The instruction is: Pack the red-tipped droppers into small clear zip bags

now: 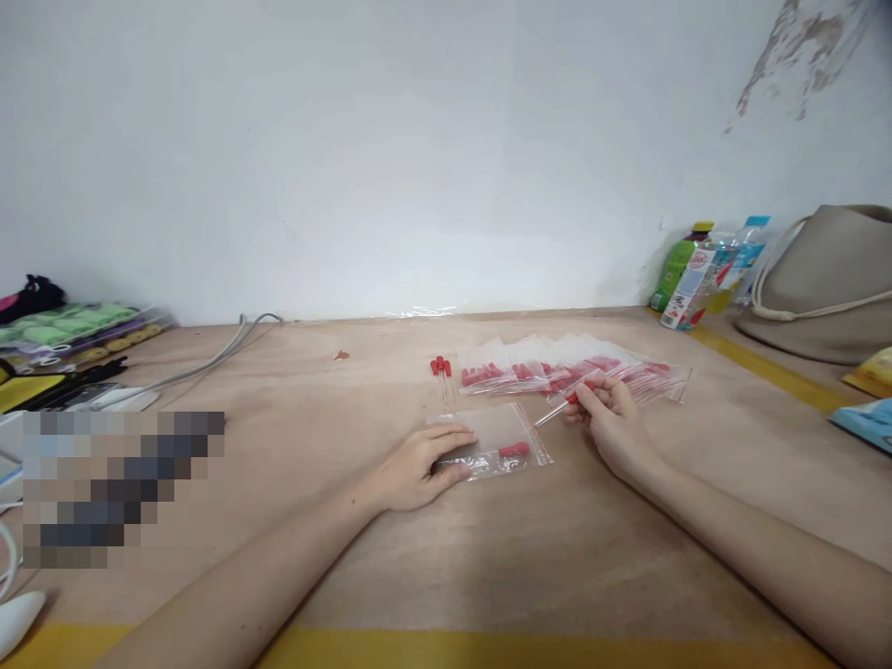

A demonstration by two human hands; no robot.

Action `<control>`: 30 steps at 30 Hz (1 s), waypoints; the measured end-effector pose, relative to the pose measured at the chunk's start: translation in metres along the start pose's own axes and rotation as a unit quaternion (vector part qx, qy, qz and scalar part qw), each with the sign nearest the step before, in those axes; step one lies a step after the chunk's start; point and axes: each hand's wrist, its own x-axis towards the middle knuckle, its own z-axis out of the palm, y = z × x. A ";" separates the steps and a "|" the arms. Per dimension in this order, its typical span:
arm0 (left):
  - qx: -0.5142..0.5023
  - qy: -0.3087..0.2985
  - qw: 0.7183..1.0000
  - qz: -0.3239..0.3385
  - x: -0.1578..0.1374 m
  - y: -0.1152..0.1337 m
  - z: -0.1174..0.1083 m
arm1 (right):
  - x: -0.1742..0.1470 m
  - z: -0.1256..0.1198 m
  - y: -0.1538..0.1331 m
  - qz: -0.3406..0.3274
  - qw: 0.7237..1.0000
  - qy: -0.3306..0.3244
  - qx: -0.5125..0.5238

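Note:
My left hand lies on the left end of a clear zip bag, fingers stretched and thumb apart, pressing it to the table. Inside the bag a red dropper bulb shows near the right end. In the fingertips of my right hand is a dropper, held by its red bulb, its clear tube slanting down left toward the bag's opening. Just behind the bag lie several loose droppers with red bulbs. Overlapping filled zip bags fan out to their right.
Bottles and a grey-beige bag stand at the back right. Packed green items and a grey cable lie at the left. A small brown scrap is near the wall. Yellow tape runs along the front edge.

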 end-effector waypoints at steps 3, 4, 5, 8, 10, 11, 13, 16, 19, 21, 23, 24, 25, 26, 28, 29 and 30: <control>0.001 0.002 1.000 0.003 0.000 0.001 0.000 | -0.005 0.006 -0.001 0.035 0.998 -0.039 0.026; -0.001 0.002 1.000 0.005 0.001 0.000 0.000 | -0.007 0.007 -0.002 0.045 0.997 -0.049 0.035; -0.003 0.003 1.000 0.007 0.001 0.000 0.000 | -0.008 0.007 -0.002 0.053 0.996 -0.053 0.044; -0.007 0.004 1.000 0.008 0.001 -0.002 0.001 | -0.009 0.004 -0.003 0.058 0.996 -0.030 0.055; -0.007 0.003 1.000 0.004 0.001 -0.002 0.001 | -0.007 0.002 -0.003 0.049 0.998 0.004 0.050; -0.006 0.000 1.000 0.001 0.000 -0.003 0.001 | -0.006 0.001 -0.003 0.044 0.998 0.019 0.048; -0.005 -0.004 1.000 -0.003 0.000 -0.002 0.001 | -0.004 0.000 -0.003 0.040 0.997 0.037 0.046; -0.005 -0.004 1.000 -0.005 0.000 -0.002 0.000 | -0.002 -0.001 -0.003 0.037 0.998 0.040 0.044; -0.006 -0.003 1.000 -0.004 0.001 -0.001 0.000 | -0.002 -0.001 -0.004 0.022 0.998 0.043 0.033; -0.005 -0.003 1.000 -0.005 0.001 -0.002 0.000 | -0.003 0.000 -0.004 0.016 0.998 0.042 0.037; -0.004 -0.002 1.000 -0.005 0.001 -0.002 0.000 | -0.005 0.001 -0.004 0.024 0.998 0.023 0.050; -0.003 -0.001 1.000 -0.006 0.001 -0.002 0.000 | -0.007 0.002 -0.004 0.036 0.998 -0.002 0.049; -0.002 0.000 1.000 -0.006 0.000 -0.002 0.000 | -0.009 0.002 -0.004 0.048 0.997 -0.038 0.036; -0.002 0.001 1.000 -0.008 0.000 -0.002 0.000 | -0.011 0.003 -0.005 0.053 0.995 -0.081 0.010; -0.002 0.004 1.000 -0.012 0.000 -0.002 0.000 | -0.015 0.003 -0.005 0.032 0.983 -0.166 -0.077; -0.003 0.004 1.000 -0.013 0.000 -0.002 0.001 | -0.016 0.002 -0.005 0.009 0.972 -0.197 -0.130; -0.003 0.005 1.000 -0.013 0.000 -0.002 0.001 | -0.017 0.002 -0.005 -0.021 0.958 -0.217 -0.184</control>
